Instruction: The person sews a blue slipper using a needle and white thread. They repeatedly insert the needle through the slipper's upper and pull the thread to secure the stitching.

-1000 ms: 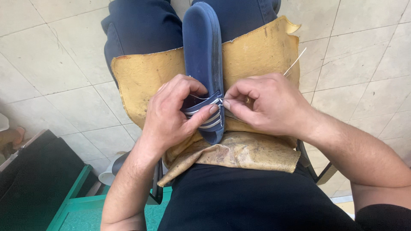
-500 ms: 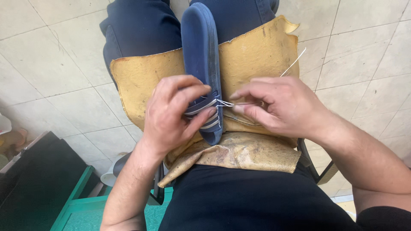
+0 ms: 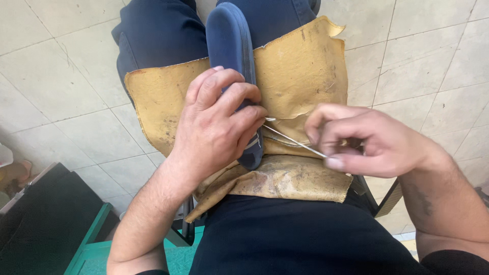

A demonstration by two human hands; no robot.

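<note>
A dark blue shoe (image 3: 230, 38) lies sole-up along my lap on a worn tan leather sheet (image 3: 300, 71). My left hand (image 3: 216, 125) wraps around the shoe's near end and holds it down. My right hand (image 3: 364, 140) is to the right of the shoe, its fingers pinched on a taut white thread (image 3: 293, 141) that runs back to the shoe's edge. Whether a needle is in the pinch I cannot tell.
My dark trousers (image 3: 158, 35) show above and below the leather. Pale floor tiles (image 3: 56, 86) surround the seat. A black object on a green frame (image 3: 51, 224) stands at the lower left. A metal chair frame (image 3: 377, 196) shows at the right.
My right hand has moved away from the shoe to the right, drawing the thread out taut. My left hand has shifted to grip over the shoe's near end.
</note>
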